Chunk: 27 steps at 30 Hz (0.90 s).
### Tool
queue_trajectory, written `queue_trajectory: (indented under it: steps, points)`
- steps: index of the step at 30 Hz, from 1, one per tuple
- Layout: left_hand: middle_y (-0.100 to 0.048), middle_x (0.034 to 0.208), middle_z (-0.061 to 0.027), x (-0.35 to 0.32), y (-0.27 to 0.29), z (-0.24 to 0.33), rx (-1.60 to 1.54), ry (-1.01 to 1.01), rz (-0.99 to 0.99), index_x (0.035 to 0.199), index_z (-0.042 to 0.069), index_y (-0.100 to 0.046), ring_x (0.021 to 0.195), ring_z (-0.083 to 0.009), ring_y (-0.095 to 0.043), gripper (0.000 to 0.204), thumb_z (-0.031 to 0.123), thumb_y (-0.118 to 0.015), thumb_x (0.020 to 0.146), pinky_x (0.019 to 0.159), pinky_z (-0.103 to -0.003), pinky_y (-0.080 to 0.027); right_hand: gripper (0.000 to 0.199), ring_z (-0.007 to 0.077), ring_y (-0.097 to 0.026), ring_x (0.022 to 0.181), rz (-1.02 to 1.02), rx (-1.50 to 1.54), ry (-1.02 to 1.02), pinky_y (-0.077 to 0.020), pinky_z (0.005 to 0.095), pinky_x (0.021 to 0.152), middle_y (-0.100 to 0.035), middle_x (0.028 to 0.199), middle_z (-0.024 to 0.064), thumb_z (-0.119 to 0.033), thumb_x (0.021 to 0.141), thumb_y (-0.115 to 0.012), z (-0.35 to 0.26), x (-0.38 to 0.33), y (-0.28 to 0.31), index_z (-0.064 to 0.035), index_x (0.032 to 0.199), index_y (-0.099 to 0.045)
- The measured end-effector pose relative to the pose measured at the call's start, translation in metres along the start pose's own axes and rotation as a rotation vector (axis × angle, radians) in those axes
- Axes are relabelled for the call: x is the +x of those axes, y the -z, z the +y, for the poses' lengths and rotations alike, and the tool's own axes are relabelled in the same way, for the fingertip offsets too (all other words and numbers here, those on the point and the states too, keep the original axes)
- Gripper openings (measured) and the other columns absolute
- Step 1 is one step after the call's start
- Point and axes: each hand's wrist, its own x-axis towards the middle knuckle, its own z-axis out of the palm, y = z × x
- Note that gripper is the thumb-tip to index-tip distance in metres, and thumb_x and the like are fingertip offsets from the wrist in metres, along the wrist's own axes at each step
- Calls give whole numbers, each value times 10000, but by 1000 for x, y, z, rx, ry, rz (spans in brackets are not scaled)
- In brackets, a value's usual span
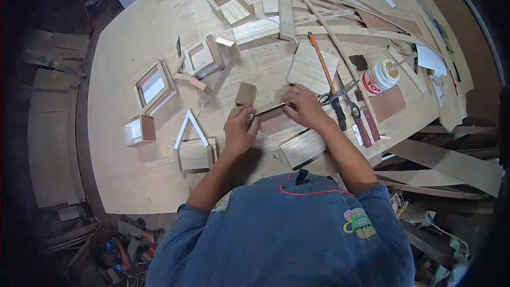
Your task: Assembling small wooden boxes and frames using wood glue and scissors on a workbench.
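My left hand (239,130) and my right hand (304,106) hold the two ends of a thin dark wooden strip (270,109) just above the plywood table (127,170). A small brown square piece (245,94) lies just beyond my left hand. A flat wood panel with a dark edge (302,148) lies under my right forearm. A house-shaped wooden frame (193,143) sits left of my left hand.
Small wooden box frames (154,85) (202,57) (230,4) lie on the left and far side. Scissors (330,95), a saw blade (321,58), chisels (361,122) and a white glue jar (380,77) lie right of my hands. Long wood strips (345,16) pile at the back right.
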Motion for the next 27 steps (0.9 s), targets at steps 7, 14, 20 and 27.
queue_trajectory:
  steps: [7, 14, 20, 27]
  points:
    - [-619, 1000, -130, -1, 1, 0, 57, 27, -50, 987, 53, -601, 943, -320, -574, 248, 122, -656, 755, 804, -401, -461, 288, 317, -562, 874, -7, -13, 22, -466, 401, 779, -606, 888, 133, -118, 688, -648, 4, -4, 1, -67, 972, -643]
    - [-603, 1047, -136, -3, 13, 4, 18, -99, -113, 1281, 56, -462, 976, -287, -578, 684, 183, -741, 670, 850, -371, -459, 681, 335, -545, 931, -148, 109, -36, -439, 410, 851, -586, 975, 143, -117, 631, -643, -4, -6, 18, -111, 1294, -489]
    - [-596, 1069, -131, -6, 10, -5, -3, -105, -152, 1336, 72, -426, 1003, -291, -558, 771, 193, -753, 648, 877, -379, -444, 861, 315, -547, 930, -174, 55, 12, -433, 388, 884, -596, 1003, 137, -74, 587, -667, -3, -10, 19, -140, 1395, -375]
    - [-592, 1058, -139, -3, 6, -2, 16, -64, -97, 1348, 91, -417, 981, -293, -562, 768, 157, -756, 661, 853, -377, -453, 898, 328, -532, 974, -223, 165, -114, -427, 363, 903, -587, 1051, 144, -18, 592, -659, -3, -3, 21, -129, 1417, -324]
